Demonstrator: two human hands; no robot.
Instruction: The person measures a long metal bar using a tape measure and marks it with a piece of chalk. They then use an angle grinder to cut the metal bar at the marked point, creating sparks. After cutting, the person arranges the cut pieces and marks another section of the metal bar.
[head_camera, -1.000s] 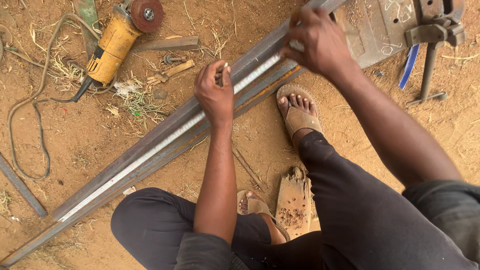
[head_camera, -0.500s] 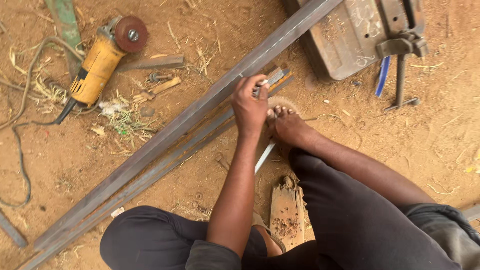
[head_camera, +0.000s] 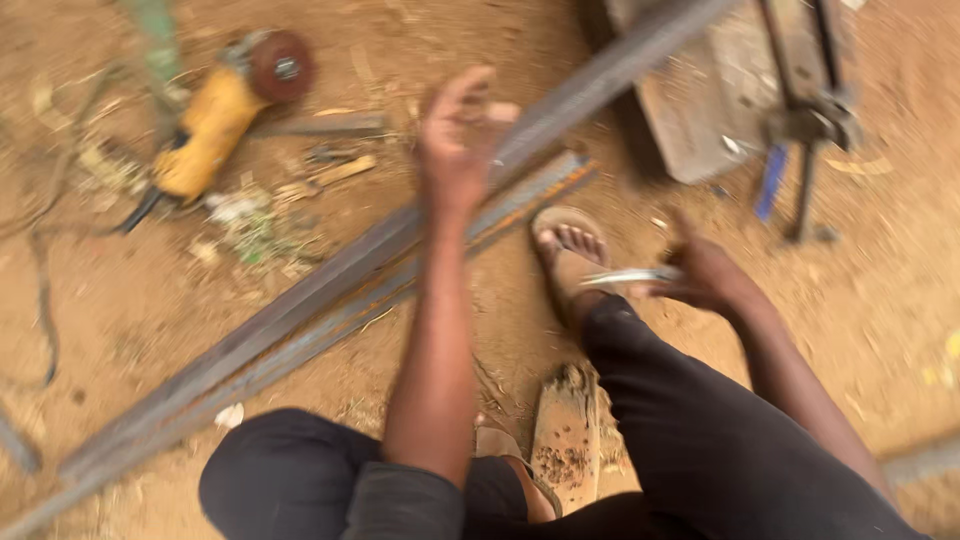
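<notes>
The left hand (head_camera: 462, 135) has lifted off the long steel bars (head_camera: 330, 290) and now hangs above them, fingers loosely curled around nothing; half a second ago it pressed on them beside the foot. The right hand (head_camera: 705, 275) has drawn away to the right of the sandalled foot (head_camera: 570, 250) and grips a thin flat metal strip (head_camera: 625, 276), which sticks out leftward over the toes. The bars lie slantwise on the dirt as before. The yellow grinder (head_camera: 215, 125) sits at upper left, well apart from both hands. Everything is blurred.
</notes>
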